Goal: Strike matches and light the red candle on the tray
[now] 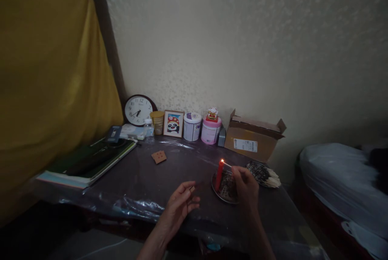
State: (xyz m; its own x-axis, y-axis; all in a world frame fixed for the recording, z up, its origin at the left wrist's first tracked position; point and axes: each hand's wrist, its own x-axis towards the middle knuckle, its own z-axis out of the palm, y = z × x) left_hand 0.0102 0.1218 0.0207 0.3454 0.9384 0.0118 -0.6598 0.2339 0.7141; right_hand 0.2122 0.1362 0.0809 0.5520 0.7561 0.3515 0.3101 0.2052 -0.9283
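A lit red candle [219, 176] stands upright on a small round metal dish [214, 187], whose bottom is covered with dark specks. My right hand [246, 187] is closed in a pinch on a thin pale matchstick [227, 165], its far end touching the candle's flame. Left of the dish, my left hand [181, 200] hovers with thumb and forefinger pressed together and the other fingers curled loosely. Something small and dark may be between those fingertips, too small to make out. Behind my right hand, a second dish holds a heap of blackened, pale-ended sticks [263, 174].
A brown card piece with reddish dots [159, 156] lies on the plastic-covered table [184, 163]. Along the wall stand a clock [138, 110], a panda picture [173, 124], a white tub [192, 127], a pink tub [211, 131] and a cardboard box [251, 141]. Books [91, 163] lie left.
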